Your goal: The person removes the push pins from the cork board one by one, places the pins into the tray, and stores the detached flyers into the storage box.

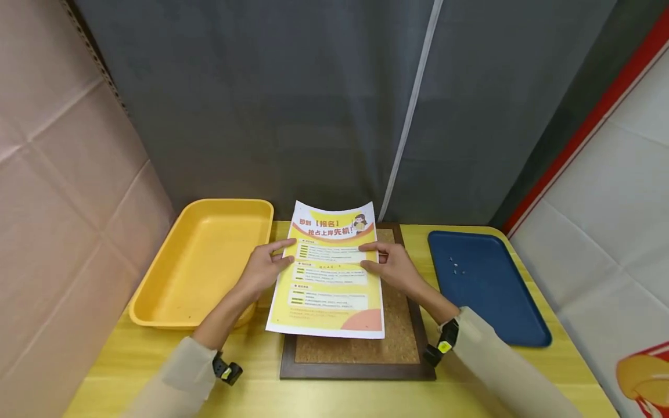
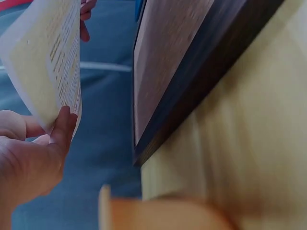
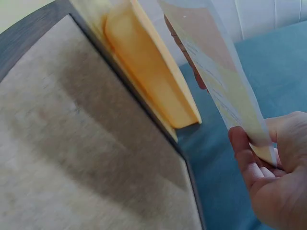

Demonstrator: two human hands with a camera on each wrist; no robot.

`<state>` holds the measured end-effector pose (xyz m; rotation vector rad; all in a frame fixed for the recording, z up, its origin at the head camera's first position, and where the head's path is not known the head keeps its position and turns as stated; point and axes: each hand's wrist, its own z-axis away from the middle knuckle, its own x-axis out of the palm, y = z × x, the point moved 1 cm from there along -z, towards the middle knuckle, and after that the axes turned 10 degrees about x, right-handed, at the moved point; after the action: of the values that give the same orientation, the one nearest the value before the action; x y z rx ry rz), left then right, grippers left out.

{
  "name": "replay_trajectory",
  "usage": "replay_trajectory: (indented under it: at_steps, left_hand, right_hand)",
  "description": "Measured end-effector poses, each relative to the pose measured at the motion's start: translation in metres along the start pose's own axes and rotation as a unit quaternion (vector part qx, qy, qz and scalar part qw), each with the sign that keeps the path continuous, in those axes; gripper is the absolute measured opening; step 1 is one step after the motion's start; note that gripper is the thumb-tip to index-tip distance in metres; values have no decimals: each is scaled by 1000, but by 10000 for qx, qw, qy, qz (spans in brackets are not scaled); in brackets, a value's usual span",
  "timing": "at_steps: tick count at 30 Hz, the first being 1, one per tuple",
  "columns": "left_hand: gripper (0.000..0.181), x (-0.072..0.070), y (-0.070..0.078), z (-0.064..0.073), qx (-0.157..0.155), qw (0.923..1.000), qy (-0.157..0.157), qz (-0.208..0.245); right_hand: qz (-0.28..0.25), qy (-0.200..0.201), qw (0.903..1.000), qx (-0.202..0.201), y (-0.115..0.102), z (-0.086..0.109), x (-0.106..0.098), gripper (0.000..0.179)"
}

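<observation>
A printed paper flyer (image 1: 329, 273), yellow and white with red lettering, is held up over a cork board (image 1: 360, 351) with a dark brown frame. My left hand (image 1: 265, 266) pinches the flyer's left edge between thumb and fingers. On the opposite edge, my right hand (image 1: 392, 264) pinches it the same way. Both wrist views show a gap between the sheet and the board. In the right wrist view the flyer (image 3: 216, 62) casts a shadow on the cork (image 3: 57, 143). Much of the board is hidden beneath the paper in the head view.
To the left stands a yellow plastic tray (image 1: 209, 264). A dark blue tray (image 1: 486, 290) at the right holds several tiny shiny pieces (image 1: 456, 266). The yellow wood-grain table (image 1: 360, 400) meets a grey curtain (image 1: 261, 116) at the back.
</observation>
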<state>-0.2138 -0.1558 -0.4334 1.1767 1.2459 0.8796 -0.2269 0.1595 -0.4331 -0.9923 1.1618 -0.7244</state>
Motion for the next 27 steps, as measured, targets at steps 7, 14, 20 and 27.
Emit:
replay_trajectory:
  at_steps: [7,14,20,27]
  left_hand:
    - [51,-42,11,0,5,9998,-40,-198]
    - [54,-77,13,-1,-212,9995,23,-253]
    - [57,-107,5,-4,-405,9983,44,-425]
    - [59,-140,-5,-1,-439,9949,-6,-908]
  right_hand:
    - [-259,-293,9992,-129,-29,-18,21,39]
    - [-378,-546,9975,-240,-48,-45,44,38]
    - [-315,-543,9977,-248,-60,-64,70,38]
    - [-38,-458,9984,-320,-71,-76,110,38]
